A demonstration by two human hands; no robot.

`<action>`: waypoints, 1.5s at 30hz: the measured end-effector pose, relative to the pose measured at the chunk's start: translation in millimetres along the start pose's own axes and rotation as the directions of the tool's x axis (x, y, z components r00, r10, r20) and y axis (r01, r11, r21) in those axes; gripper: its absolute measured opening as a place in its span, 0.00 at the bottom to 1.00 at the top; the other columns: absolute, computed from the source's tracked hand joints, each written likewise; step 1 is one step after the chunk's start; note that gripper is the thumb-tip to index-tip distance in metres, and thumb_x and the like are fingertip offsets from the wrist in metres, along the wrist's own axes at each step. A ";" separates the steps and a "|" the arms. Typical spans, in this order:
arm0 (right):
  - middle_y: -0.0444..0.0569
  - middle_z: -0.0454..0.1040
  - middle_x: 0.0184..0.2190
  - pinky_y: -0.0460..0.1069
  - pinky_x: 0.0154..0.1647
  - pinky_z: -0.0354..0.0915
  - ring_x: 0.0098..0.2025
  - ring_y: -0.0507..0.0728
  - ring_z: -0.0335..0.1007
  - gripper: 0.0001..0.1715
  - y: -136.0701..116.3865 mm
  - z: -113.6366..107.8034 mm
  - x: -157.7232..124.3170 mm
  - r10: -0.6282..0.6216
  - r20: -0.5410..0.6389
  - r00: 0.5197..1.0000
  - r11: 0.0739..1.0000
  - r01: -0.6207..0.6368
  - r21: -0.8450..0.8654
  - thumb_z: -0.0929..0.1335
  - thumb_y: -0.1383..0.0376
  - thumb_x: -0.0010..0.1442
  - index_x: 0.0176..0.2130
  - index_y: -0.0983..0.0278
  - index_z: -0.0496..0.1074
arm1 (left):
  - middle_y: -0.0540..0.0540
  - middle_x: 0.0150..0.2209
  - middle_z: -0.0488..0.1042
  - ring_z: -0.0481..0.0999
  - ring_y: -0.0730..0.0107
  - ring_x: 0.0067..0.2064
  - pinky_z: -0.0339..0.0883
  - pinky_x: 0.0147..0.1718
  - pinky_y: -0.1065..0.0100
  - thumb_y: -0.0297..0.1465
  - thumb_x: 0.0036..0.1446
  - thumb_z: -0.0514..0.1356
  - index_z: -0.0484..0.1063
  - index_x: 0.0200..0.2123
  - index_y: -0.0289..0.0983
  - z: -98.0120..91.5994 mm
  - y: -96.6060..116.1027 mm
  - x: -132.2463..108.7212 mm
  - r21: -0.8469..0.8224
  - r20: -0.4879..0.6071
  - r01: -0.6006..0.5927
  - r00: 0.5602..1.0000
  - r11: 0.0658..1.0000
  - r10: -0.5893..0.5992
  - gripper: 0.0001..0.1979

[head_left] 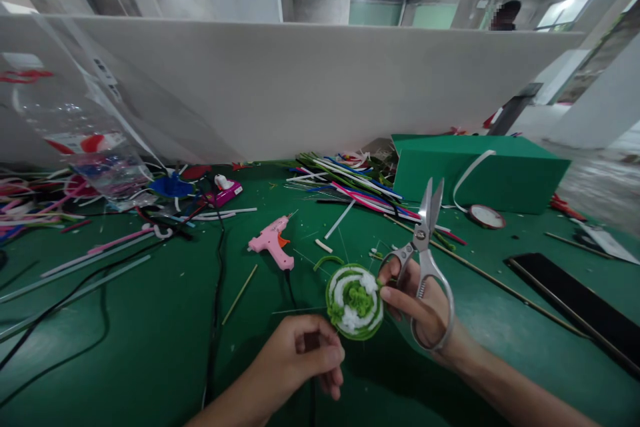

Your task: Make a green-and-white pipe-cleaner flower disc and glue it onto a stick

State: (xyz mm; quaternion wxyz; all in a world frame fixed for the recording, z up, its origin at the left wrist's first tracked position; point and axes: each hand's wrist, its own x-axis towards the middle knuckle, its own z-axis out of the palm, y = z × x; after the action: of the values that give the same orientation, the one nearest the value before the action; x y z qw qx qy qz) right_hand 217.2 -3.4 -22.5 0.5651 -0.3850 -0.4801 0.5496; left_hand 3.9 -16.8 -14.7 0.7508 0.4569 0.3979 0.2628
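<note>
A round coil of green and white pipe cleaners (359, 337) is held up above the table, with fuzzy tufts at its middle. My right hand (420, 307) pinches its right edge between thumb and fingers. Silver scissors (421, 235) also hang in that hand, blades spread and pointing up, a handle loop round the hand. Just below and left of the coil is my left hand (313, 357), its fingers curled and thumb pressed in; what it holds, if anything, cannot be made out. A pink glue gun (273, 243) lies behind it, its cord running toward me.
Pipe cleaners (345, 180) lie in a heap at the back, beside a green box (475, 170). A roll of tape (486, 216) and a black phone-like slab (575, 300) are to the right. A plastic bottle (65, 120) and black cables (219, 293) occupy the left side.
</note>
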 end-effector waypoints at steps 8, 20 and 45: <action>0.41 0.64 0.28 0.42 0.17 0.55 0.21 0.47 0.55 0.14 -14.5 -11.9 7.4 -0.017 -0.162 0.987 0.993 0.035 0.110 0.72 0.67 0.50 0.34 0.61 0.63 | 0.50 0.20 0.73 0.72 0.75 0.21 0.64 0.23 0.73 0.32 0.50 0.62 0.70 0.26 0.33 1.8 6.3 -1.2 0.039 0.009 0.001 1.000 0.999 -0.001 0.07; 0.41 0.65 0.30 0.39 0.26 0.65 0.31 0.48 0.63 0.12 -17.5 -38.7 19.4 0.168 -0.357 0.919 0.917 -0.013 0.399 0.73 0.71 0.47 0.33 0.62 0.70 | 0.40 0.35 0.78 0.77 0.68 0.29 0.65 0.27 0.69 0.34 0.59 0.55 0.73 0.38 0.33 3.7 8.8 -0.9 -0.058 0.033 0.005 0.999 0.998 -0.003 0.12; 0.42 0.62 0.28 0.43 0.22 0.58 0.25 0.48 0.57 0.13 -13.1 -22.3 13.6 0.159 -0.277 0.948 0.941 -0.060 0.334 0.73 0.68 0.47 0.32 0.61 0.67 | 0.40 0.43 0.75 0.72 0.58 0.46 0.63 0.44 0.60 0.32 0.47 0.66 0.73 0.39 0.37 -0.4 11.6 -3.7 0.010 0.139 -0.150 0.979 0.989 0.147 0.14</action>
State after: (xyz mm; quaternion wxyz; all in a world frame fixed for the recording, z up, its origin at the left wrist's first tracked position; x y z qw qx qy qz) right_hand 241.2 10.9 -13.6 0.6547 -0.3930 -0.2704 0.5863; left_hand 1.2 -14.2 -3.0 0.7501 0.5102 0.3125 0.2817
